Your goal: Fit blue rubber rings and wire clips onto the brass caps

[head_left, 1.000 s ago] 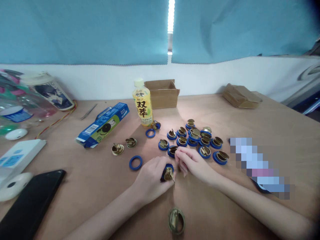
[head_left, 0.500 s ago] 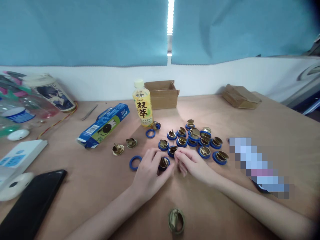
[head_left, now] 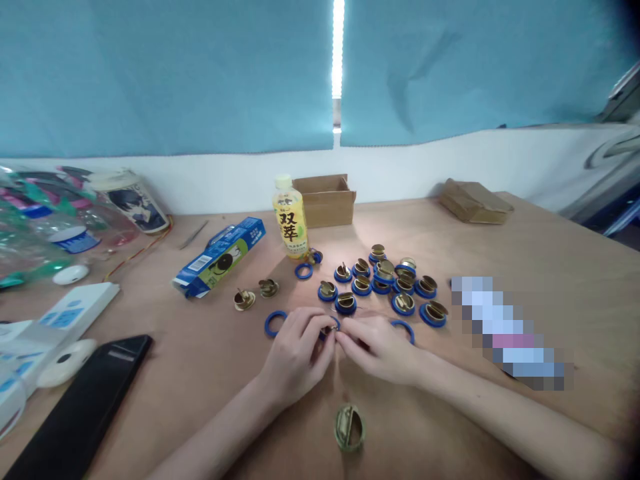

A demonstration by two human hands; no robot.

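Note:
My left hand (head_left: 299, 353) and my right hand (head_left: 376, 347) meet at the middle of the wooden table (head_left: 200, 373), fingertips pinched together on a small brass part with a blue ring (head_left: 330, 329), mostly hidden by the fingers. Just beyond the hands lies a cluster of several brass parts fitted in blue rings (head_left: 387, 283). A loose blue ring (head_left: 275, 323) lies left of my left hand, another blue ring (head_left: 403, 329) lies by my right hand. Two bare brass parts (head_left: 255, 294) sit further left. One brass part (head_left: 349, 427) lies near me, between my forearms.
A yellow drink bottle (head_left: 290, 218) and an open cardboard box (head_left: 325, 199) stand at the back. A blue carton (head_left: 220, 256) lies left of them, a black phone (head_left: 80, 413) and white devices (head_left: 50, 320) at the left edge. A brown packet (head_left: 475, 201) lies back right.
The view tilted and shifted. My left hand turned the ringed brass part from showing beside the fingers to being enclosed between both hands' fingertips. A blue ring now shows by my right hand.

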